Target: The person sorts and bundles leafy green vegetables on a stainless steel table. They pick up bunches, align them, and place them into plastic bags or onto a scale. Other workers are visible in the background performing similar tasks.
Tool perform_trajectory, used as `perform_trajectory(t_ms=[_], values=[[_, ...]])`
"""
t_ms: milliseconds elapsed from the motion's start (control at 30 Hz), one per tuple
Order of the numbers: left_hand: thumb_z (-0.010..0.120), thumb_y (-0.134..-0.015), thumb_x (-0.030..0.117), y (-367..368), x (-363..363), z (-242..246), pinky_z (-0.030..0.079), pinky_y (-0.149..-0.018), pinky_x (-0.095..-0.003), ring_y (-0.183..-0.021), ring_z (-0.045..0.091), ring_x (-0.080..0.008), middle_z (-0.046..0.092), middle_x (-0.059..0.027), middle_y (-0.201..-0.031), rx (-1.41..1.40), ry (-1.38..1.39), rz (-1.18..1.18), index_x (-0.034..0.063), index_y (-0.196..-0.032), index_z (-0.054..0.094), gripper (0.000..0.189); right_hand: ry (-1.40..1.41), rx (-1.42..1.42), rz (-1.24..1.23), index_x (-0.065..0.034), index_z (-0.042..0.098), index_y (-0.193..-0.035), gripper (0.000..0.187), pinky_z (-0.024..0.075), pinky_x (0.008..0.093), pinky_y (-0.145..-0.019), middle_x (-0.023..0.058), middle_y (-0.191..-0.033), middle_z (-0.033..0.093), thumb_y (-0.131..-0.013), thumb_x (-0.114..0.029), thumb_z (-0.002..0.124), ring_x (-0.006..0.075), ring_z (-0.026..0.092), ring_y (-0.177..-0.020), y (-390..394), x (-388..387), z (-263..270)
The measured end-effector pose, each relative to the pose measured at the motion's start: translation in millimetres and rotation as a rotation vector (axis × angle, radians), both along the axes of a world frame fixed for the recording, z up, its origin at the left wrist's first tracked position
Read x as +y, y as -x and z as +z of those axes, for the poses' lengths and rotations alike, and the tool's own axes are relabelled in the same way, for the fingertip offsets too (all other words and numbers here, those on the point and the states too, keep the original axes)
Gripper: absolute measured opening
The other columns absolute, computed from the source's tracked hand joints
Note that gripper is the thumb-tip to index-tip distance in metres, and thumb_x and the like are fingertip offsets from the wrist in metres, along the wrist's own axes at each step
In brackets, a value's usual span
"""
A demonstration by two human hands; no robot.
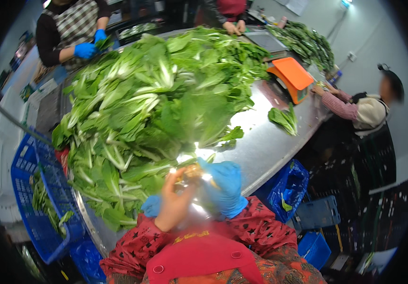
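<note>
Close to my apron, my bare left hand (175, 206) and my blue-gloved right hand (227, 186) come together around a small brownish-orange item (192, 172). Blur and glare hide what it is. Shiny, clear material, perhaps plastic film (200, 210), shows between my hands. A bunched blue glove or cuff (151, 206) sits beside my left wrist. Just beyond my hands, a large heap of leafy greens with white stalks (143, 103) covers much of the metal table (260, 142). One loose bunch of greens (285, 120) lies apart on the right.
An orange weighing scale (292, 76) stands at the right edge, near a co-worker in pink sleeves (339, 104). Two people work across the table, one in blue gloves (86, 50). A blue plastic basket (44, 198) is at left; a blue bag (285, 191) hangs at right.
</note>
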State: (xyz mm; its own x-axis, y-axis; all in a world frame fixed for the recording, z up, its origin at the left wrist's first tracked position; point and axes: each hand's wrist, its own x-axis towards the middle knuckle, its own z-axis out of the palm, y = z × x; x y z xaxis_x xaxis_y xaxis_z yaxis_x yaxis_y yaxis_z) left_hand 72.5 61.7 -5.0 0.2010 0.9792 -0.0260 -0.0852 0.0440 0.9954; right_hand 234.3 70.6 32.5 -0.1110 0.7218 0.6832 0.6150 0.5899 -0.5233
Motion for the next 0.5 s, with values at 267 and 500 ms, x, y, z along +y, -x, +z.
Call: perform_trajectory(t_ms=[267, 500], values=[[0.066, -0.083, 0.004, 3.2, 12.2, -3.5, 0.051, -0.07, -0.0226, -0.09, 0.059, -0.0101, 0.061, -0.0031, -0.102, -0.226, 0.073, 0.059, 0.0013, -0.12, 0.056, 0.039, 0.023, -0.057, -0.169, -0.0083, 0.067, -0.111, 0.038, 0.0431, 0.0356, -0.074, 0.005, -0.089, 0.066, -0.074, -0.008, 0.073, 0.0233, 0.06, -0.079, 14.2, 3.4, -16.9], [0.067, -0.075, -0.003, 14.0, 9.0, 19.8, 0.042, -0.084, -0.0285, -0.093, 0.054, -0.0191, 0.056, -0.0088, -0.103, -0.06, -0.229, 0.082, -0.0009, -0.112, 0.058, 0.038, 0.068, 0.121, -0.041, -0.0062, 0.066, -0.116, 0.046, 0.0446, 0.0332, -0.066, 0.0057, -0.092, 0.069, -0.071, -0.009, 0.075, 0.0234, 0.059, -0.072, 19.9, -4.5, 27.8]])
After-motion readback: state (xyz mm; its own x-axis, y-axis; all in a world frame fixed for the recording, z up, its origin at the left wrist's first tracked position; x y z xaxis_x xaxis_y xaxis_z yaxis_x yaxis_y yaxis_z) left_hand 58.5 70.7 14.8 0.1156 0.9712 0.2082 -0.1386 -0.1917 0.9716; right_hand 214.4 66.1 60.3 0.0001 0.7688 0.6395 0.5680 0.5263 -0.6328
